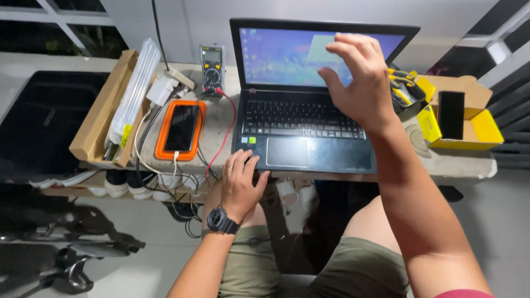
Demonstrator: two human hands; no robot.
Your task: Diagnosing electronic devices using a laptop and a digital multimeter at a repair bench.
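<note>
An open black laptop (pixel 298 124) with a lit blue screen stands on a concrete ledge. My left hand (pixel 238 185), a black watch on its wrist, rests on the laptop's front left corner at the ledge's edge, fingers curled over it. My right hand (pixel 359 77) hovers in front of the screen above the keyboard, fingers spread and bent, holding nothing. I cannot tell if it touches the screen.
Left of the laptop lie a phone in an orange case (pixel 181 129) on a white cable, a multimeter (pixel 212 66) with a red lead, white chargers and a long cardboard box (pixel 102 110). At the right, a yellow box (pixel 469 129) holds a black phone. A black sink is far left.
</note>
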